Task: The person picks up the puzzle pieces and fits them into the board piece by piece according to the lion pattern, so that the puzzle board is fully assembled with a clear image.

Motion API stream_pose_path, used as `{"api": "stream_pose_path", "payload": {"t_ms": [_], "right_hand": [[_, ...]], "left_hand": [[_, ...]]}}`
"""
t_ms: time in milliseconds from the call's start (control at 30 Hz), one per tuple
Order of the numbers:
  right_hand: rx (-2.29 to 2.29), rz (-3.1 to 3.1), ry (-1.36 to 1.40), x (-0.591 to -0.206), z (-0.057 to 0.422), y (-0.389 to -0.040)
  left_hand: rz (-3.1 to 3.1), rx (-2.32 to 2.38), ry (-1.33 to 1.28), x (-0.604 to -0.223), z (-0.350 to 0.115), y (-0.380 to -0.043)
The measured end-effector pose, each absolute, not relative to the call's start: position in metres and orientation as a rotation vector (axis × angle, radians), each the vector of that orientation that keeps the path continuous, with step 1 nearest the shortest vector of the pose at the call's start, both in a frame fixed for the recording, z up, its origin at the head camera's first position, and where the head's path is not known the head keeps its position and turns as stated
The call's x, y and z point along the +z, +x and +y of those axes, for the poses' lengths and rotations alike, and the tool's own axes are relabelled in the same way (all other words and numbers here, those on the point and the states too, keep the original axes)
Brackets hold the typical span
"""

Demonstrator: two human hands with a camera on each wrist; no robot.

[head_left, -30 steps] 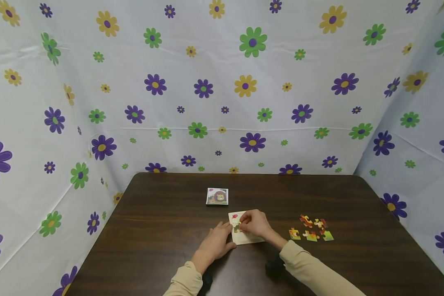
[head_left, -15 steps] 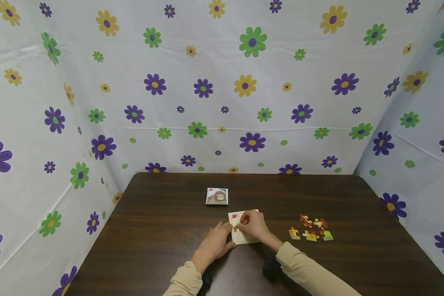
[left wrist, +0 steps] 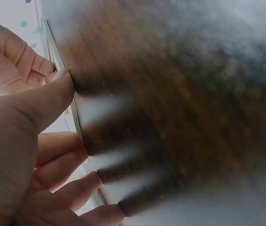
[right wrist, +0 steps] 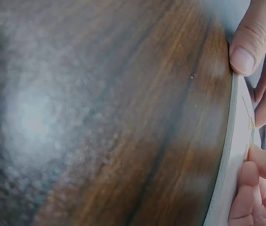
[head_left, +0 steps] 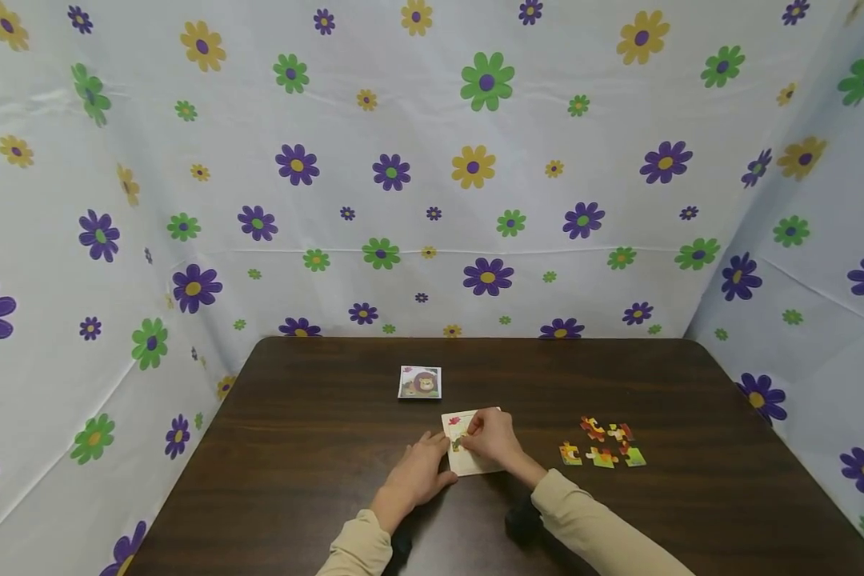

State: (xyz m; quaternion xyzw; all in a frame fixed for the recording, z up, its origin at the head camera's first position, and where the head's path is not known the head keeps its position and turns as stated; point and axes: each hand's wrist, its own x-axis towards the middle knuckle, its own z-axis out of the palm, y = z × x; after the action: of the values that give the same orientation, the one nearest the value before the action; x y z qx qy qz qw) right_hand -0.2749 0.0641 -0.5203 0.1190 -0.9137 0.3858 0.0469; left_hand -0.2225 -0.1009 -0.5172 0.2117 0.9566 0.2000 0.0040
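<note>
A pale square puzzle board (head_left: 478,464) lies flat on the dark wooden table, a small red shape printed near its top left corner. My left hand (head_left: 419,472) rests at the board's left side, fingers extended; in the left wrist view, the thumb (left wrist: 52,101) touches its edge. Over the board, my right hand (head_left: 494,437) pinches a small puzzle piece (head_left: 458,442) against the surface, the fingers covering much of it. The right wrist view shows the bent fingers (right wrist: 264,162) low over the board (right wrist: 226,174), seen almost edge-on.
Several loose orange, red and green puzzle pieces (head_left: 602,458) lie to the right of the board. Behind it is a small lion picture card (head_left: 420,383). A flower-patterned white curtain (head_left: 432,120) encloses the table's back and sides.
My right hand has shifted slightly left over the board, its fingers still at the piece. The left hand stays at the board's left edge. The head view has turned very slightly.
</note>
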Motion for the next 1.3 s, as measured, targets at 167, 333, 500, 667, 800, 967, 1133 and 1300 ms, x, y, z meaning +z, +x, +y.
{"api": "stream_pose_path", "payload": {"t_ms": [167,333,500,667,800,967,1133,1300], "right_hand": [[1.178,-2.778,0.375,-0.52,0.063,-0.277],[1.273,-2.769,0.369,-0.523,0.069,-0.272],[1.423,-2.721,0.424,-0.517,0.08,-0.268],[1.552,-2.685,0.679,-0.501,0.095,-0.272],[1.604,-2.671,0.788,-0.491,0.11,-0.28],[1.584,-2.683,0.768,-0.486,0.133,-0.287],[1.553,-2.689,0.709,-0.489,0.162,-0.29],[1.47,-2.702,0.665,-0.494,0.192,-0.293]], "left_hand": [[3.011,0.63,0.673,-0.517,-0.102,-0.225],[2.995,0.608,0.664,-0.521,-0.1,-0.223],[2.987,0.6,0.665,-0.522,-0.099,-0.22],[2.998,0.614,0.678,-0.52,-0.099,-0.222],[2.994,0.622,0.68,-0.519,-0.1,-0.222],[2.986,0.613,0.675,-0.518,-0.1,-0.22],[2.997,0.595,0.685,-0.517,-0.1,-0.221],[2.996,0.572,0.677,-0.516,-0.1,-0.221]]}}
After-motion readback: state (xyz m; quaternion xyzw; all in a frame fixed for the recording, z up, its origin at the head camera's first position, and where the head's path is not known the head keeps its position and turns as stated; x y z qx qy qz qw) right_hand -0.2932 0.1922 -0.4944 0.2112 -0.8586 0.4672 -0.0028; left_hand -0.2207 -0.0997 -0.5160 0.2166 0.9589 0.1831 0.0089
